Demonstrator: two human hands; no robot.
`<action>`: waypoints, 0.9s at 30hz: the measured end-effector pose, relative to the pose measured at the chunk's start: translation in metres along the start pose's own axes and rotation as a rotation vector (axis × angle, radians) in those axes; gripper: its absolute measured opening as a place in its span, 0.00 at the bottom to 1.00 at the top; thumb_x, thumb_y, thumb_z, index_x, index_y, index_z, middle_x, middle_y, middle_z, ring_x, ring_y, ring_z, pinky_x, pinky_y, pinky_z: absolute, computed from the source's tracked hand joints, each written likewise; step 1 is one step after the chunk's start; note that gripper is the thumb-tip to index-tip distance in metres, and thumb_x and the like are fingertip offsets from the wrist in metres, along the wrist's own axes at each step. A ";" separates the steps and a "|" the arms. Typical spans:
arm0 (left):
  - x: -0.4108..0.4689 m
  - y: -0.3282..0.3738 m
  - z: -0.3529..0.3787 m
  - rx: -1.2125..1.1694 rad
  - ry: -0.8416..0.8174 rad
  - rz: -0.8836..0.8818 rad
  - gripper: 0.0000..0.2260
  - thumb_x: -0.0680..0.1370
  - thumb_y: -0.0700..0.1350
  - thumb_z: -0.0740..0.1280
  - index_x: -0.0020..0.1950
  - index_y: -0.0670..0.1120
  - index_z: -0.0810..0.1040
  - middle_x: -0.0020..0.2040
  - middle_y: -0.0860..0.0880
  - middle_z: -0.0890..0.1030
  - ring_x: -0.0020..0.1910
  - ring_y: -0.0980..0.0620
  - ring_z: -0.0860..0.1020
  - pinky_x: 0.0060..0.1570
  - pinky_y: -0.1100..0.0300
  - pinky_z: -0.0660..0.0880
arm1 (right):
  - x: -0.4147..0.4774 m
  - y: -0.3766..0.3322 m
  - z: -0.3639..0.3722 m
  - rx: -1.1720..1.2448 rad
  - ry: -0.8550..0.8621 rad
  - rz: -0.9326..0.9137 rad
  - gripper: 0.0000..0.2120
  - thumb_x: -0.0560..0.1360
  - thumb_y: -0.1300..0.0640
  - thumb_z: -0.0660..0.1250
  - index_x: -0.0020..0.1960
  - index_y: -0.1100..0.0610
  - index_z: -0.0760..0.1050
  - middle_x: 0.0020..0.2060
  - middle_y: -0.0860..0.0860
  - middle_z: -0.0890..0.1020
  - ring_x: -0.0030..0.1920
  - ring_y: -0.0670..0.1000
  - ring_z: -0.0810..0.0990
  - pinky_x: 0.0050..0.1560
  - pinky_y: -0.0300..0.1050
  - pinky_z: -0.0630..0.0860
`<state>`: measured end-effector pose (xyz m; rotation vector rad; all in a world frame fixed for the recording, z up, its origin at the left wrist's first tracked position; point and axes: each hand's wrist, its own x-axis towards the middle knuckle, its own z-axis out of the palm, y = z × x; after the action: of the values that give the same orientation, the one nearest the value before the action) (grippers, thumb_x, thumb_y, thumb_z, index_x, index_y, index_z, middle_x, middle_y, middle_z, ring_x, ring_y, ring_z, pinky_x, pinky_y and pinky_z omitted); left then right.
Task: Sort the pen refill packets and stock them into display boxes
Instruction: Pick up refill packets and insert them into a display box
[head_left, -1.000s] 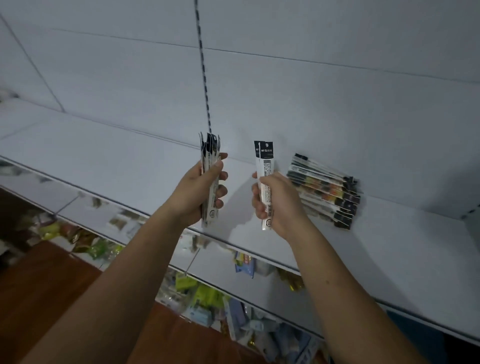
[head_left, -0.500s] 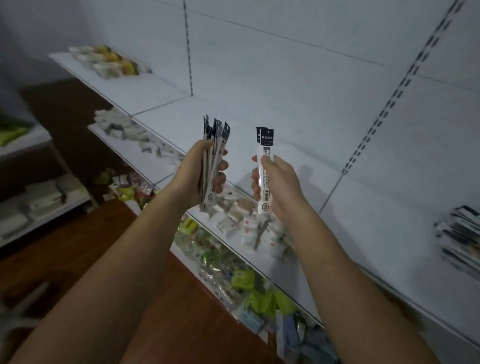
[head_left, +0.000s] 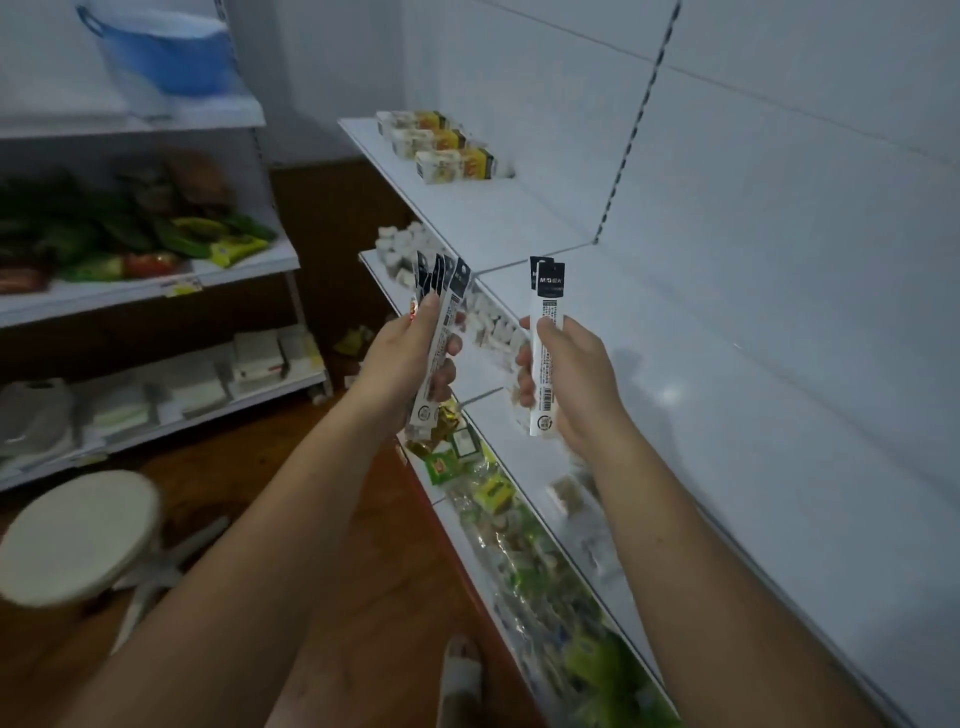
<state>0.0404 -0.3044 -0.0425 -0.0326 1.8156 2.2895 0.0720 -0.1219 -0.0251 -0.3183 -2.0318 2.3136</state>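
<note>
Fingers (head_left: 452, 345) of the left hand (head_left: 405, 364) grip a fan of refill packets (head_left: 448, 306); the right hand (head_left: 574, 374) grips two packets (head_left: 548, 301), upright, just beside.

**Smooth plastic, shiny shelf**

We see smooth, plastic-looking sleeves on the refill packets (head_left: 546, 332). The white shelf (head_left: 727, 426) looks like painted metal, faintly glossy. We read the floor (head_left: 234, 467) as reddish wood, the blue tub (head_left: 166, 57) as plastic.

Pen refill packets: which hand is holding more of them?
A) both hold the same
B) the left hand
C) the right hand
B: the left hand grips a fanned bunch of packets, while the right hand holds only a thin packet or two.
</note>
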 end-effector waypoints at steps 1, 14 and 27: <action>0.015 0.004 -0.009 0.029 0.022 0.011 0.22 0.86 0.61 0.59 0.62 0.42 0.78 0.38 0.49 0.76 0.29 0.52 0.70 0.28 0.57 0.67 | 0.018 0.001 0.009 0.004 -0.021 -0.005 0.10 0.85 0.58 0.59 0.58 0.59 0.78 0.34 0.53 0.79 0.27 0.52 0.73 0.28 0.43 0.71; 0.215 0.080 -0.086 0.227 0.188 0.077 0.26 0.78 0.70 0.67 0.63 0.50 0.81 0.43 0.46 0.82 0.41 0.39 0.82 0.45 0.41 0.82 | 0.250 -0.019 0.116 0.029 -0.152 0.023 0.11 0.85 0.56 0.59 0.56 0.61 0.77 0.35 0.54 0.79 0.28 0.52 0.73 0.29 0.44 0.70; 0.400 0.118 -0.200 0.155 0.040 0.109 0.17 0.85 0.56 0.66 0.62 0.43 0.78 0.40 0.49 0.77 0.29 0.53 0.72 0.29 0.56 0.70 | 0.406 -0.019 0.235 0.009 -0.049 -0.018 0.10 0.86 0.57 0.59 0.58 0.60 0.77 0.35 0.55 0.78 0.27 0.52 0.73 0.27 0.42 0.69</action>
<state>-0.3957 -0.4597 -0.0378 0.0469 2.0577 2.2263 -0.3699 -0.2804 -0.0290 -0.2443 -2.0366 2.3419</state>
